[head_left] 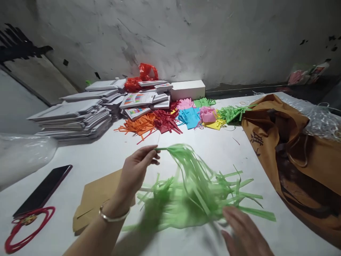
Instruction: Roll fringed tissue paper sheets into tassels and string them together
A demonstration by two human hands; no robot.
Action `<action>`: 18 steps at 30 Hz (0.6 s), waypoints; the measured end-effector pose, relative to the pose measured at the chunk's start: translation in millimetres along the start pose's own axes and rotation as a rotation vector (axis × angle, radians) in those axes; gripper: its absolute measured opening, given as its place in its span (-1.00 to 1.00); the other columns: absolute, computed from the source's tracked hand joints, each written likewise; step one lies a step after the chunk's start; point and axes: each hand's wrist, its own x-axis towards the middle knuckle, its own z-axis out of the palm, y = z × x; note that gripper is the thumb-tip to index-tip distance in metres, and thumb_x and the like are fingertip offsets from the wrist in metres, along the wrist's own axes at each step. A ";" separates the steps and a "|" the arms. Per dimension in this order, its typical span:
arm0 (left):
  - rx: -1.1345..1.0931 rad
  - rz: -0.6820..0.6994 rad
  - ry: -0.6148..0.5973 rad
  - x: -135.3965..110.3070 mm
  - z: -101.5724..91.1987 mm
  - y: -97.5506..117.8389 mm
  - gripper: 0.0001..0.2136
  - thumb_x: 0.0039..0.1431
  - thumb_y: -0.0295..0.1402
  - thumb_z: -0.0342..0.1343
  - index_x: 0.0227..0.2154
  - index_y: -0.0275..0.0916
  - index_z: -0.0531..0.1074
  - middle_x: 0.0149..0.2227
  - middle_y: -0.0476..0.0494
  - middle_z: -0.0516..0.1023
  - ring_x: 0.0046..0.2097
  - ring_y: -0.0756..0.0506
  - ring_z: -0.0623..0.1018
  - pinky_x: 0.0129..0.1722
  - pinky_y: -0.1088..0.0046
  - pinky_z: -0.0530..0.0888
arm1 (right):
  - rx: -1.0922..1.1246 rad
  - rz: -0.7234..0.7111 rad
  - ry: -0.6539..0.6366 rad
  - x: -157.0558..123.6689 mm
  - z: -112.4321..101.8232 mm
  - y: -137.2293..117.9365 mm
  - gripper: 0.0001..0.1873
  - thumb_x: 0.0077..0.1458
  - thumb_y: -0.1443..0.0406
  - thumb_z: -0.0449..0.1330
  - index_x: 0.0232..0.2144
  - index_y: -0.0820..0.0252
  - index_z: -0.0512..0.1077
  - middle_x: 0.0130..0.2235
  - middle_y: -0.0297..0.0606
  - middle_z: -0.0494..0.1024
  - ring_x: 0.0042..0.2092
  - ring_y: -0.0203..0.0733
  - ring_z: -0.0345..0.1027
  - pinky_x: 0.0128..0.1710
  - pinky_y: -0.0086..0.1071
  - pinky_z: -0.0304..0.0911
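Pinched in the fingers of my left hand (pixel 141 160) is the twisted end of a green paper tassel (pixel 189 167), its strips fanning down to the right. Beneath it, more green fringed paper (pixel 183 217) lies spread over the white table, partly covered by the hanging strips. My right hand (pixel 242 231) is at the bottom right, beside the lower strips, blurred by motion. Its thumb and fingers are apart, and nothing shows between them. A brown paper envelope (pixel 103 192) lies under my left forearm.
Colourful paper tassels, such as orange ones (pixel 141 124) and blue ones (pixel 189 117), lie at the back. Stacks of white packs (pixel 74 119) and a white box (pixel 188 89) stand behind. A phone (pixel 44 190) lies left, a brown cloth bag (pixel 293 160) right.
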 end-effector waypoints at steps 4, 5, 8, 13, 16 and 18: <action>0.264 0.047 -0.025 -7.1 -8.0 -21.2 -0.48 0.18 -0.19 0.21 0.19 -0.18 0.35 0.11 -0.39 0.51 -0.03 -0.32 0.60 -0.03 -0.06 0.58 | 0.020 -0.341 -0.157 12.4 34.8 -4.7 -0.61 0.31 0.49 -0.01 0.08 0.28 0.47 0.11 -0.12 0.58 0.24 -0.07 0.36 0.40 -0.07 0.02; 0.316 0.095 -0.068 -23.1 -3.7 -25.0 -0.50 0.16 -0.24 0.24 0.17 -0.16 0.38 0.13 -0.37 0.50 0.03 -0.33 0.57 0.04 -0.08 0.54 | -0.002 -0.359 -0.169 14.1 43.4 -5.4 -0.60 0.29 0.50 -0.02 0.07 0.29 0.48 0.13 -0.11 0.57 0.26 -0.04 0.34 0.43 -0.03 -0.07; 0.522 0.407 -0.546 -81.6 20.1 -34.7 -0.51 0.23 -0.34 0.19 0.22 -0.11 0.34 0.22 -0.33 0.45 0.19 -0.28 0.48 0.11 0.06 0.53 | 0.022 -0.321 -0.056 15.2 62.1 -6.2 -0.60 0.28 0.54 -0.07 -0.11 0.31 0.55 -0.01 -0.08 0.65 0.15 -0.02 0.46 0.42 -0.01 -0.06; 0.599 0.752 -0.634 -132.6 51.1 -47.4 -0.70 0.31 -0.35 0.14 0.07 -0.27 0.40 0.07 -0.32 0.59 0.10 -0.27 0.54 0.11 0.09 0.49 | 0.119 -0.327 -0.060 8.6 57.8 2.3 -0.62 0.35 0.51 -0.08 -0.20 0.29 0.54 -0.18 -0.16 0.69 -0.02 -0.13 0.57 0.41 -0.08 0.01; 0.572 0.737 -0.593 -133.9 46.0 -48.7 -0.83 0.40 -0.49 -0.03 -0.06 -0.25 0.42 -0.10 -0.20 0.67 -0.05 -0.16 0.59 -0.06 0.28 0.53 | 0.108 -0.429 -0.205 2.4 46.0 13.9 -0.69 0.33 0.48 -0.01 -0.16 0.25 0.53 -0.11 -0.21 0.68 0.05 -0.12 0.52 0.44 -0.04 -0.11; 0.537 0.707 -0.571 -133.1 38.3 -47.7 -0.84 0.42 -0.49 -0.06 -0.11 -0.23 0.42 -0.17 -0.14 0.68 -0.15 -0.13 0.59 -0.15 0.33 0.53 | 0.108 -0.444 -0.266 0.7 41.4 18.9 -0.76 0.32 0.44 0.06 -0.14 0.20 0.52 -0.07 -0.30 0.67 0.05 -0.11 0.50 0.43 -0.06 -0.19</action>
